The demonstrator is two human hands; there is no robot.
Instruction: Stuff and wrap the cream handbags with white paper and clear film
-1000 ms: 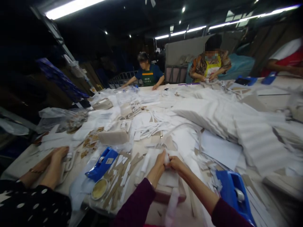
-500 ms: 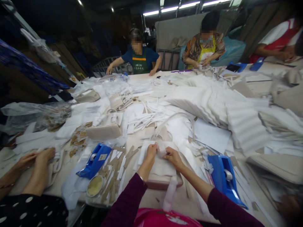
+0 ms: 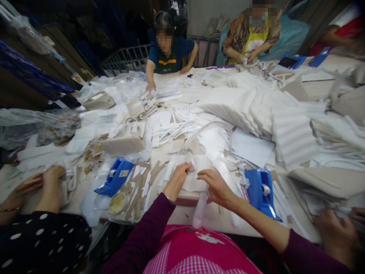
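Note:
In front of me lies a beige handbag (image 3: 186, 200) with a white foam sheet (image 3: 201, 184) over its upper side. My left hand (image 3: 179, 179) is closed above the sheet, pinching a small whitish translucent strip (image 3: 192, 165) between thumb and fingers. To its right, my right hand (image 3: 219, 188) hovers over the bag's right side with fingers stretched and apart, holding nothing I can see. A pale pinkish strip (image 3: 200, 211) hangs over the bag's near edge towards my pink apron. A wrapped strap (image 3: 196, 139) arches behind the bag.
Blue tape dispensers stand at left (image 3: 115, 177) and right (image 3: 261, 192), with a tape roll (image 3: 117, 203) and card strips (image 3: 138, 192) nearby. Stacked foam sheets (image 3: 251, 110) lie beyond. Co-workers' hands work at left (image 3: 51, 179), at right (image 3: 336, 228) and across the table.
My right hand has come away from the translucent strip and its fingers have spread. My left hand keeps its pinch. The view has tipped down, and a co-worker opposite now reaches forward.

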